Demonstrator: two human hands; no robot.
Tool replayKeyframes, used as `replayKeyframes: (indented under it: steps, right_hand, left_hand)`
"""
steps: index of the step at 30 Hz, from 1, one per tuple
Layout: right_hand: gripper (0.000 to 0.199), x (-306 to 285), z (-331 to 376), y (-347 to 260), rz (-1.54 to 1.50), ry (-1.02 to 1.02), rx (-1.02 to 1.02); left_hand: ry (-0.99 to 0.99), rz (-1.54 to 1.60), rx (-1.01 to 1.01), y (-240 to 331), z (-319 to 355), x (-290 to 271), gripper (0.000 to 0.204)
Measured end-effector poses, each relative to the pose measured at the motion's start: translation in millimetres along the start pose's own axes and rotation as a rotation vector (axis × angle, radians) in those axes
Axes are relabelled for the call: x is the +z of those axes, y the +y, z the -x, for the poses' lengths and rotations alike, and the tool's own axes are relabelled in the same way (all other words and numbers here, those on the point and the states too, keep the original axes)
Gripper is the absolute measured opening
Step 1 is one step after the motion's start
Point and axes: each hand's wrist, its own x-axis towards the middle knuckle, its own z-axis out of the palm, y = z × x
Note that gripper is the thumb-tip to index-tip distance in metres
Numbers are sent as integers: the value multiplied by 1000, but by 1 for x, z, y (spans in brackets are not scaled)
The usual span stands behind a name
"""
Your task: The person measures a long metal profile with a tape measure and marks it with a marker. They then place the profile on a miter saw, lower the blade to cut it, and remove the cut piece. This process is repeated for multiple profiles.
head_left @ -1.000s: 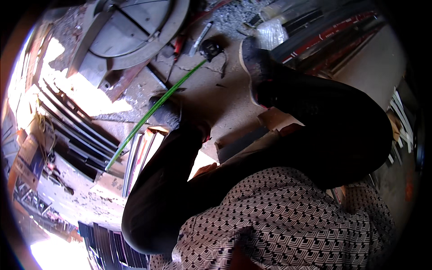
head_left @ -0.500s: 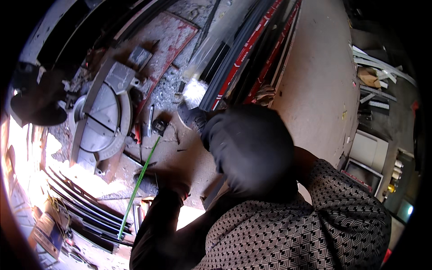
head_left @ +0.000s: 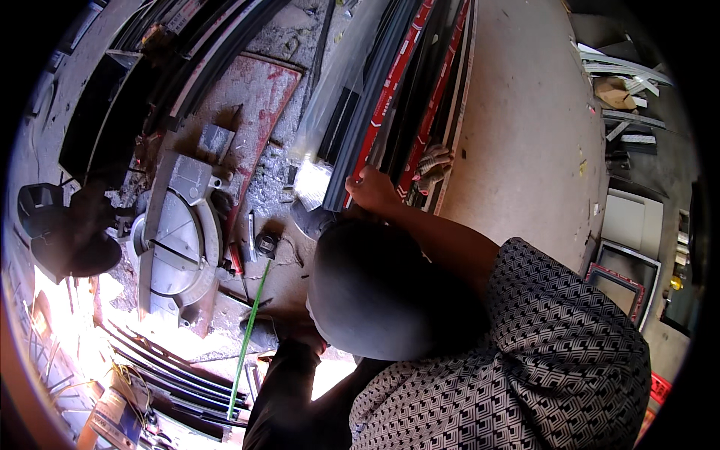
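My right hand (head_left: 373,191) reaches past my bent, dark-trousered knee (head_left: 397,292). Its fingers are curled at the near end of a long black profile with red printed film (head_left: 390,90). More dark profiles lie alongside in the same bundle, some under clear plastic wrap (head_left: 319,131). Close to the right hand, a work glove (head_left: 433,166) rests on the bundle. My left hand is out of sight. A tape measure (head_left: 266,244) lies on the floor to the left of my shoe, its green blade (head_left: 251,330) drawn out toward me.
At left stands a metal saw base with a round turntable (head_left: 176,247). A red-handled screwdriver (head_left: 236,259) and a slim silver tool (head_left: 251,229) lie beside it. Curved-looking dark strips (head_left: 172,367) lie lower left. Frames and a pale panel (head_left: 630,221) stand at right.
My right forearm and hand have come out from behind the knee and reached left onto the profile bundle. My view has shifted a little, so the saw and tape measure sit lower.
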Motion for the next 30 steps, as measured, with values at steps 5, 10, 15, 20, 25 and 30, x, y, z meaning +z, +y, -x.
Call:
replayKeyframes:
  steps: [5, 10, 15, 20, 25, 30]
  right_hand:
    - [68, 9, -6, -3, -18, 71, 70]
    - [69, 16, -10, -5, -163, 85, 253]
    - [53, 10, -32, 29, -705, -197, 363]
    - [40, 8, -33, 34, -845, -397, 326]
    - [32, 4, -28, 14, -1012, -459, 340]
    - [30, -3, -35, 19, -1106, -537, 340]
  left_hand:
    - [125, 59, 35, 11, 2, -32, 26]
    - [76, 187, 262, 45, 37, -97, 27]
    - [-399, -22, 451, 167, 92, -5, 12]
    - [-674, -43, 623, 198, 91, 93, 12]
    - [-652, -10, 703, 245, 61, 170, 29]
    - [-574, -27, 846, 292, 15, 233, 36]
